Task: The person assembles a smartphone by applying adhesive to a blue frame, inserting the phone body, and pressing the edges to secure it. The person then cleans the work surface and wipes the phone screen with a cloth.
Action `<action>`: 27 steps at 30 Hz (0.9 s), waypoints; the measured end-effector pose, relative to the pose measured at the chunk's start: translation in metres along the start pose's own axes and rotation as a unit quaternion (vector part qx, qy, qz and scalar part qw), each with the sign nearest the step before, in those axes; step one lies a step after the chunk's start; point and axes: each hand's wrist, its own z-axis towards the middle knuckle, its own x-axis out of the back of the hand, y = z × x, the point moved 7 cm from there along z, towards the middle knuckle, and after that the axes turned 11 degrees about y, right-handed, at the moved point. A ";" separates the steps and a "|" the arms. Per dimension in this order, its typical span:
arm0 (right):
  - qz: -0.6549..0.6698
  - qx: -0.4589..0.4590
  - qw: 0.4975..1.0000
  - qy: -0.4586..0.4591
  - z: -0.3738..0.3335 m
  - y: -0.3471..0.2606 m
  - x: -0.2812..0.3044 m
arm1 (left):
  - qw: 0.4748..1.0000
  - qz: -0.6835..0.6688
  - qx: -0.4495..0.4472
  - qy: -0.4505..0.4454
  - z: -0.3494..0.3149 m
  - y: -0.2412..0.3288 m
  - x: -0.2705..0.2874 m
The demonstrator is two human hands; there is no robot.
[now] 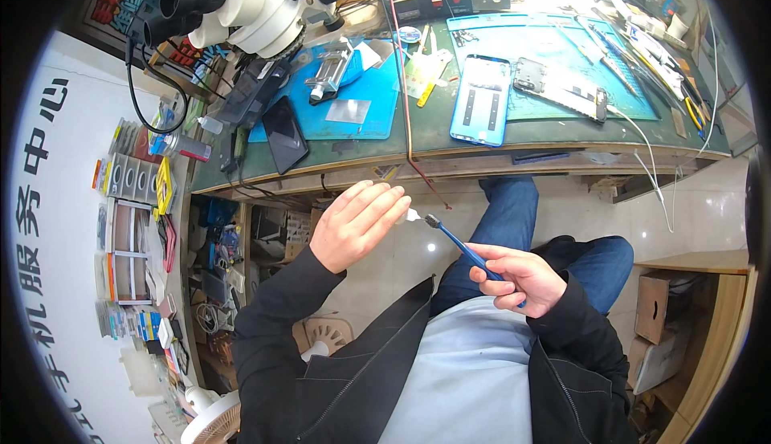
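Observation:
My right hand (518, 279) is closed round the blue handle of a small brush (459, 245), which looks like a toothbrush with dark bristles. Its head points up and to the left. My left hand (359, 223) is wrapped round a small bottle with a white nozzle (413, 215); the fingers hide most of its body. The nozzle tip is close to the bristles; I cannot tell if they touch. Both hands are over my lap, in front of the bench edge. Beyond them on the bench lie a blue phone back housing (480, 100) and an opened phone frame (560, 90).
A green-topped bench (434, 135) runs across the far side. On it are a microscope (257, 14), a black phone (285, 135), blue mats (373, 115), a clamp holder (329, 71) and several tools at the right. A red cable (405, 115) hangs over the edge. Shelves (132, 235) stand at left.

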 end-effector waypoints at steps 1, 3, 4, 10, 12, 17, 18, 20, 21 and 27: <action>-0.001 0.000 1.000 0.001 0.000 0.000 0.000 | 1.000 0.003 0.004 0.001 0.000 -0.003 -0.001; -0.002 0.001 1.000 0.003 0.001 0.000 0.001 | 1.000 0.007 0.007 0.001 0.000 -0.005 -0.001; -0.001 0.001 1.000 0.003 0.001 -0.001 0.000 | 1.000 0.008 0.006 -0.002 0.001 -0.004 0.000; -0.004 0.000 1.000 0.010 0.001 -0.002 -0.001 | 1.000 0.015 0.011 0.001 0.003 -0.004 0.001; -0.004 -0.002 1.000 0.003 0.001 -0.001 -0.001 | 1.000 0.016 0.017 -0.007 0.003 -0.005 0.002; -0.003 -0.002 1.000 0.003 0.001 -0.002 0.001 | 0.999 -0.024 0.042 0.004 0.002 -0.009 0.004; -0.003 -0.003 1.000 0.003 0.001 -0.001 0.001 | 0.993 -0.065 0.096 0.024 0.000 -0.019 0.004; -0.011 0.001 1.000 0.003 0.000 -0.003 0.001 | 0.966 -0.147 0.201 0.063 -0.005 -0.048 -0.005; -0.015 0.003 1.000 0.001 -0.001 -0.004 0.000 | 0.939 -0.172 0.282 0.093 -0.010 -0.070 -0.009; -0.144 0.139 0.978 0.054 -0.005 -0.016 0.001 | 0.741 -0.409 0.451 0.284 0.009 -0.173 -0.070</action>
